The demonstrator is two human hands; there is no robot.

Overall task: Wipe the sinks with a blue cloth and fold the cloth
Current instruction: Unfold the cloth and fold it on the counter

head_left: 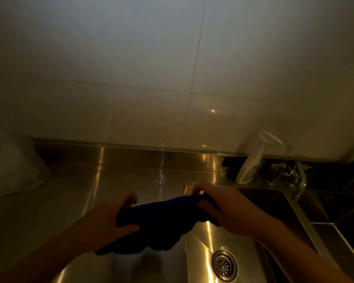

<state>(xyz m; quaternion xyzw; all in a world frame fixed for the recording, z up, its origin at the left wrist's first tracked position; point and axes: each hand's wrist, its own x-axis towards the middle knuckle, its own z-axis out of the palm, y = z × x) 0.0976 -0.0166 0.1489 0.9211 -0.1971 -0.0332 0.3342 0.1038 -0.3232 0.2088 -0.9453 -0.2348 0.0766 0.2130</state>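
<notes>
Blue cloth (161, 223) hangs bunched between both hands, above the seam where the steel counter (129, 180) drops into the near sink (199, 254). Its long axis runs from lower left up to upper right. The right grip (225, 209) pinches the higher end, with fingers curled over the top and the thumb pressing from the near side. The left grip (110, 219) closes round the lower part, fingers over and thumb under. A loose tail sags past that hand toward the counter, and the dim light hides whether it touches the steel. Both grips are therefore narrow and holding cloth, neither one free. The stretch between them is slack and rumpled rather than taut, with no straight edge or corner showing. The basin with the drain (224, 264) lies below and to the right of the cloth, nearer the right grip. A second, darker basin (335, 211) sits beyond the divider, further to that side under the tap (300, 180). If wiping comes next, the right hand has the shorter way down into the bowl. If folding comes next, the hands would probably have to draw apart along that slanted axis to spread the cloth before bringing its ends together. How much of the wiping is done cannot be judged from the steel.
</notes>
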